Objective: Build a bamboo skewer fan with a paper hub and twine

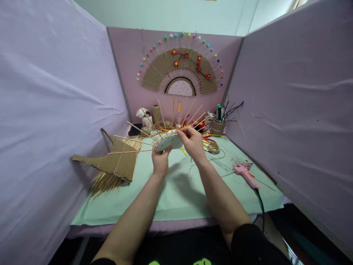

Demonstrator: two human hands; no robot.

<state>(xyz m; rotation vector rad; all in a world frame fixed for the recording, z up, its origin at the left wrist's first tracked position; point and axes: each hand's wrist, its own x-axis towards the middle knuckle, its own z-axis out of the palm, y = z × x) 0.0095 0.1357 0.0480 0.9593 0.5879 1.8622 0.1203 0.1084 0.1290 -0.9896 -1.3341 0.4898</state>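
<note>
A pale half-round fan base is held up above the table, with thin wooden sticks spreading outward from its curved edge. My left hand grips it at the lower left, thumb on the near face and the other fingers hidden behind. At the upper right edge my right hand is closed, thumb and fingertips pinching the rim near the foot of a stick. Whether a stick is also between those fingertips, I cannot tell.
A finished fan hangs on the back panel. Cut cardboard lies over a bundle of sticks at left. On the right are a pink glue gun, coiled cord and a pot holding twigs and pens.
</note>
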